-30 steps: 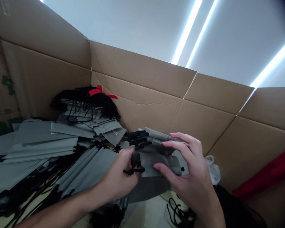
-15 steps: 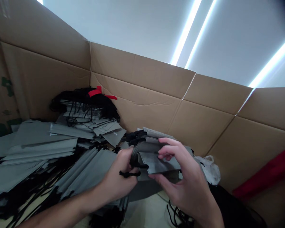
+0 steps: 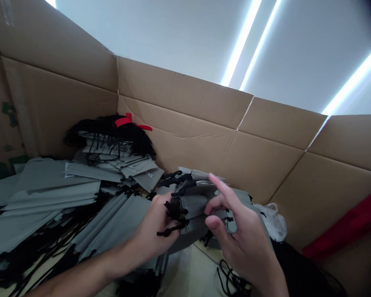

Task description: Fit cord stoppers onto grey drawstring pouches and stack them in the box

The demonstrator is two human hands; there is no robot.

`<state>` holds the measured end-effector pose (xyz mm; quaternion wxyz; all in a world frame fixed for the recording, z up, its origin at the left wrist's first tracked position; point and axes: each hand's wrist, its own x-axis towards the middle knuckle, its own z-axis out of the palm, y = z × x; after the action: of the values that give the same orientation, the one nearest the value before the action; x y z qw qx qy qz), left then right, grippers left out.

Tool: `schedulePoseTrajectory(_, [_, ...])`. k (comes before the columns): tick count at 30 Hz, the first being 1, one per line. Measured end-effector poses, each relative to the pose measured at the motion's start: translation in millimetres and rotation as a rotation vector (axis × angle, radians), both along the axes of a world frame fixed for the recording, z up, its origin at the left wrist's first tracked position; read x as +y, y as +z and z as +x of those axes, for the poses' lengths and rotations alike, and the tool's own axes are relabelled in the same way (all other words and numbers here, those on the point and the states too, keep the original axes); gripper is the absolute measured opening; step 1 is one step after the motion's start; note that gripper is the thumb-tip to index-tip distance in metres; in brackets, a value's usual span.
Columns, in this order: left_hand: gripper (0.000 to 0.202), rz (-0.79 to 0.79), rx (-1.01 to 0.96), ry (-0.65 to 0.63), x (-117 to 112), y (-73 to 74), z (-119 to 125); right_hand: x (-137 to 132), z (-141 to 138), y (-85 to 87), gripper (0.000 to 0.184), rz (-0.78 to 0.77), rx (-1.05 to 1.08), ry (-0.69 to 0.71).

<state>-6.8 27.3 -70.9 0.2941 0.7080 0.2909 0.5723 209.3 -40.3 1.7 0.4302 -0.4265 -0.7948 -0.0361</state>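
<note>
My left hand (image 3: pixel 156 227) is closed around the gathered neck of a grey drawstring pouch (image 3: pixel 197 204), with its black cords (image 3: pixel 176 210) bunched and knotted at my fingers. My right hand (image 3: pixel 241 235) is beside the pouch's far side, fingers spread and index finger pointing up. Its thumb is close to the grey fabric, and I cannot tell if it touches. Under my left forearm lie flat grey drawstring bags (image 3: pixel 111 227) with tangled black cords.
Corrugated cardboard walls (image 3: pixel 185 128) surround the work area. A bundled stack of bags with black cords and a red tie (image 3: pixel 111 140) stands at the back. A white plastic bag (image 3: pixel 273 222), red cloth (image 3: pixel 346 227) and loose black cord (image 3: pixel 230 280) lie to the right.
My right hand has loosened from the pouch, its fingers spreading apart. The pouch has shifted and folded differently, while my left hand keeps its hold on the neck and cords.
</note>
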Motion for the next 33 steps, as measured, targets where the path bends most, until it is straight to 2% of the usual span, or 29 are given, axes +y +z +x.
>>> schedulePoseTrajectory(3, [0.034,-0.007,-0.005,0.021,3.4,-0.8,2.8,-0.8,-0.3,1.0,0.047,0.042,0.003,0.013])
schedulePoseTrajectory(6, [0.031,-0.012,0.028,-0.026,4.3,3.1,4.5,-2.6,-1.4,1.6,0.025,0.114,0.008,0.033])
schedulePoseTrajectory(10, [0.052,-0.007,0.037,-0.003,2.4,0.0,1.1,-2.0,-4.1,2.0,0.019,0.187,-0.008,0.009])
schedulePoseTrajectory(15, [0.071,-0.014,0.032,0.003,2.3,-23.5,-6.8,4.3,-5.5,3.6,0.012,0.269,-0.098,-0.012])
schedulePoseTrajectory(17, [0.077,0.000,0.024,-0.022,3.9,-30.9,-9.3,5.7,-5.1,4.4,0.012,0.284,-0.123,0.000])
schedulePoseTrajectory(20, [0.072,0.004,0.013,-0.041,6.1,-35.7,-9.8,4.8,-4.4,4.4,0.011,0.319,-0.104,0.003])
schedulePoseTrajectory(22, [0.068,-0.012,0.012,-0.027,6.6,-35.6,-7.7,2.7,-4.4,3.6,0.012,0.319,-0.072,0.014])
schedulePoseTrajectory(26, [0.059,-0.027,0.036,-0.006,7.2,-33.2,-4.2,-2.2,-5.7,1.8,0.014,0.221,0.002,0.030])
schedulePoseTrajectory(30, [0.072,0.001,0.056,-0.006,7.5,-27.8,-5.6,-3.2,-6.5,1.0,0.007,0.172,0.070,0.002])
schedulePoseTrajectory(33, [0.068,0.088,0.093,-0.089,4.8,-15.4,-4.2,-0.8,-6.3,-0.2,0.043,0.142,0.079,-0.048])
